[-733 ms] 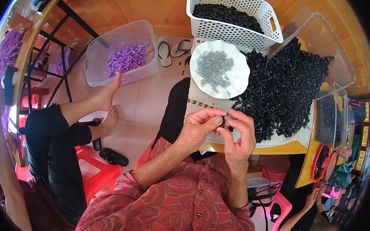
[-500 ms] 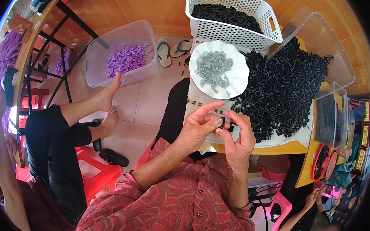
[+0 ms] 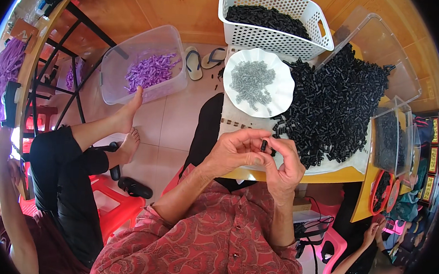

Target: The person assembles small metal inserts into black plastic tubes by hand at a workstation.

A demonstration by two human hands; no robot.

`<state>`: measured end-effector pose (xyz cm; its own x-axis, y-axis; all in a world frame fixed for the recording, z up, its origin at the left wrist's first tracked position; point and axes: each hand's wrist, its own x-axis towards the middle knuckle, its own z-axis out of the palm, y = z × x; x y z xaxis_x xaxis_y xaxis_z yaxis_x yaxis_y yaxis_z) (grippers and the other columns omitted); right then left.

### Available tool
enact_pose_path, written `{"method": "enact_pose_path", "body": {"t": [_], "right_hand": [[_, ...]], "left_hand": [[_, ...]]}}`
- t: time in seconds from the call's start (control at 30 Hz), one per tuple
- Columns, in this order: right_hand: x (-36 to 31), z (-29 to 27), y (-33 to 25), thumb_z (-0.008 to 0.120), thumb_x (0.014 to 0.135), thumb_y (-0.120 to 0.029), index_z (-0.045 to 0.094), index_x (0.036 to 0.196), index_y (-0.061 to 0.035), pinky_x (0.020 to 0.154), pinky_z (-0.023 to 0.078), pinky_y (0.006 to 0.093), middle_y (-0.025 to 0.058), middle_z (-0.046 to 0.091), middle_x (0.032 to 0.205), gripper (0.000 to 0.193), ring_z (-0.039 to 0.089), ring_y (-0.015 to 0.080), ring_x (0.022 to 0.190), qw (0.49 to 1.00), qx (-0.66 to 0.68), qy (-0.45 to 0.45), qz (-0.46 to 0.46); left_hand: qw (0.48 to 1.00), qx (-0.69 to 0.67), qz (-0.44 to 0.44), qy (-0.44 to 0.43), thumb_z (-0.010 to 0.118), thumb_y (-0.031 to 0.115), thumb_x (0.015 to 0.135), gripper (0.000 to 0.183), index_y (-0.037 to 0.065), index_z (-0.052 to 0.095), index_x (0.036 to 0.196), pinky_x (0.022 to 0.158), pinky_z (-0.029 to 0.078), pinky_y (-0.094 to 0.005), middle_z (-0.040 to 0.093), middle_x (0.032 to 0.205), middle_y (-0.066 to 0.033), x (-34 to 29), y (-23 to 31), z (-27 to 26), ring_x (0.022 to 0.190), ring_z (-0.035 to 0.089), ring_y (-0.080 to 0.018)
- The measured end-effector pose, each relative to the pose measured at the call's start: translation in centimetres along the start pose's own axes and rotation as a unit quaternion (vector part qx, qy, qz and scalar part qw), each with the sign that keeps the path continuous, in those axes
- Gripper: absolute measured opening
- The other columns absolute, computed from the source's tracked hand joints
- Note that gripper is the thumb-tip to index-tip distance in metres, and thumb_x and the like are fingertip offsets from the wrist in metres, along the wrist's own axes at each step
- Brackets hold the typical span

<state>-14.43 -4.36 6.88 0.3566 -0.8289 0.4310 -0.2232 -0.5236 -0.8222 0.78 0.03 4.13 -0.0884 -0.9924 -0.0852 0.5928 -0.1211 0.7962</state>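
My left hand (image 3: pixel 235 151) and my right hand (image 3: pixel 282 168) meet over the near edge of the table, fingertips together. Between them stands a small black cylindrical plastic part (image 3: pixel 264 145), roughly upright, pinched by the fingers of both hands. Just beyond is a white scalloped plate (image 3: pixel 283 94) with a heap of tiny clear pieces (image 3: pixel 254 81) on it. A large pile of similar black parts (image 3: pixel 328 109) spreads over the white cloth to the right of the plate. Whether a clear piece is also between my fingers is too small to tell.
A white perforated basket (image 3: pixel 274 41) of black parts stands at the back. Clear bins (image 3: pixel 400 63) edge the pile at right. On the floor, left, sits a clear tub (image 3: pixel 113 68) of purple pieces. One person's bare legs (image 3: pixel 106 116) are at left; another person (image 3: pixel 358 259) sits lower right.
My fingertips have drawn closer together around the black part. The left index finger, stretched out before, now bends in over it. The pile and plate look the same.
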Motion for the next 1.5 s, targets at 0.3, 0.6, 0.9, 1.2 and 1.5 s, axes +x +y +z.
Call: {"method": "enact_pose_path", "body": {"t": [0.3, 0.6, 0.9, 1.2, 1.5], "right_hand": [[-0.3, 0.1, -0.6, 0.076, 0.071, 0.004, 0.063, 0.096, 0.0017, 0.064, 0.05, 0.026, 0.0123, 0.064, 0.088, 0.028, 0.061, 0.0172, 0.073, 0.999, 0.031, 0.022, 0.028], [-0.2, 0.2, -0.3, 0.074, 0.075, 0.002, 0.063, 0.099, 0.0009, 0.065, 0.051, 0.0264, 0.0123, 0.064, 0.09, 0.027, 0.061, 0.0176, 0.073, 0.999, 0.019, 0.024, -0.023], [0.5, 0.1, -1.2, 0.071, 0.075, 0.007, 0.062, 0.106, 0.0008, 0.068, 0.05, 0.0287, 0.0114, 0.064, 0.091, 0.033, 0.059, 0.0202, 0.075, 0.999, -0.018, 0.021, -0.021], [-0.2, -0.7, -0.6, 0.067, 0.074, 0.007, 0.058, 0.114, 0.0014, 0.077, 0.049, 0.0362, 0.0148, 0.064, 0.1, 0.041, 0.06, 0.0302, 0.089, 0.999, -0.05, -0.016, -0.012], [-3.4, -0.5, 0.1, 0.067, 0.075, 0.006, 0.061, 0.1, 0.0019, 0.069, 0.049, 0.0369, 0.0145, 0.064, 0.087, 0.026, 0.06, 0.0307, 0.079, 0.998, -0.056, -0.014, 0.018]], "left_hand": [[1.0, 0.002, 0.027, 0.011, 0.075, 0.007, 0.078, 0.051, 0.003, 0.057, 0.126, 0.076, 0.052, -0.0229, 0.06, 0.091, 0.0006, -0.3, -0.3, 0.4, 0.083, 0.062, -0.0085], [0.998, -0.006, 0.057, -0.001, 0.073, 0.006, 0.081, 0.05, 0.003, 0.056, 0.128, 0.079, 0.051, -0.0222, 0.06, 0.095, 0.0005, -0.3, -0.5, 0.5, 0.088, 0.061, -0.0079], [0.998, -0.024, 0.065, 0.01, 0.062, 0.0, 0.088, 0.043, 0.002, 0.053, 0.13, 0.087, 0.049, -0.0257, 0.063, 0.104, -0.0043, 0.2, -0.9, 0.7, 0.094, 0.06, -0.0118], [0.988, -0.028, 0.003, 0.152, 0.058, 0.005, 0.092, 0.023, 0.0, 0.062, 0.114, 0.071, 0.056, -0.0293, 0.068, 0.098, -0.0117, 1.3, -0.9, 0.0, 0.079, 0.065, -0.0149], [0.974, 0.056, 0.092, 0.201, 0.06, 0.005, 0.09, 0.031, -0.007, 0.057, 0.118, 0.069, 0.056, -0.0291, 0.066, 0.094, -0.0134, 10.8, 6.1, -1.8, 0.074, 0.064, -0.0162]]}}
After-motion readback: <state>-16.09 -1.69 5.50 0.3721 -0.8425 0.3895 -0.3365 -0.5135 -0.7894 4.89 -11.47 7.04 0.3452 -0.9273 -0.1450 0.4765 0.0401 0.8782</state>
